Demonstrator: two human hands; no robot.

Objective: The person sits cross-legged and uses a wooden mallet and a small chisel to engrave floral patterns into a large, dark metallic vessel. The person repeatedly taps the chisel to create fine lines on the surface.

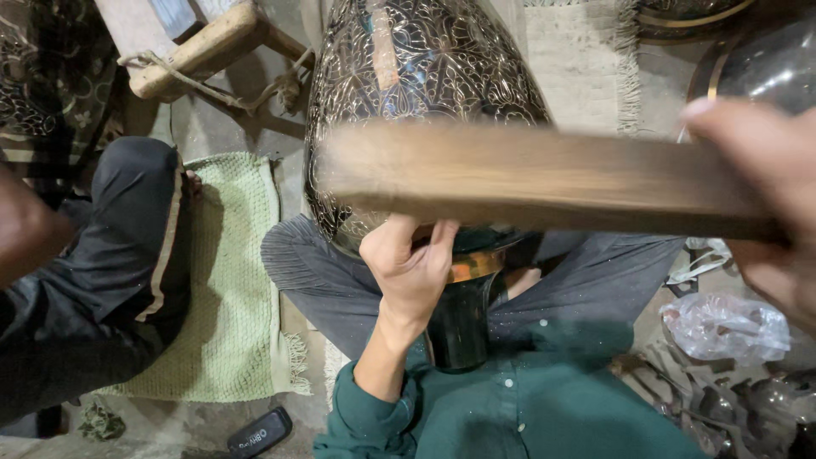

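1. At far left, another person's leg in dark trousers with a pale side stripe [127, 255] rests folded on the floor, beside a green woven mat [238, 280]; a blurred part of that person intrudes at the left edge.
2. Above the mat, a wooden stool leg bound with cord [200, 55] lies tilted across the grey floor [221, 127]; a small black device [259, 432] lies near the mat's lower corner.
3. In the centre, we see a large engraved metal vase [408, 68], dark with a fine floral pattern, lying across our lap with its narrow dark neck [459, 327] pointing toward our green shirt [544, 399].
4. Our left hand [408, 263] presses up against the underside of the vase where the body meets its brass collar [476, 265]; the fingers are curled together around something small there, though we cannot tell what.
5. A wooden mallet [527, 174], blurred by motion, crosses in front of the vase from centre to right.
6. At right, our right hand [765, 195] is close to the lens, its fingers wrapped tight on the mallet's end.
7. Below it, crumpled clear plastic [722, 327] and dark metal pieces lie on the floor.
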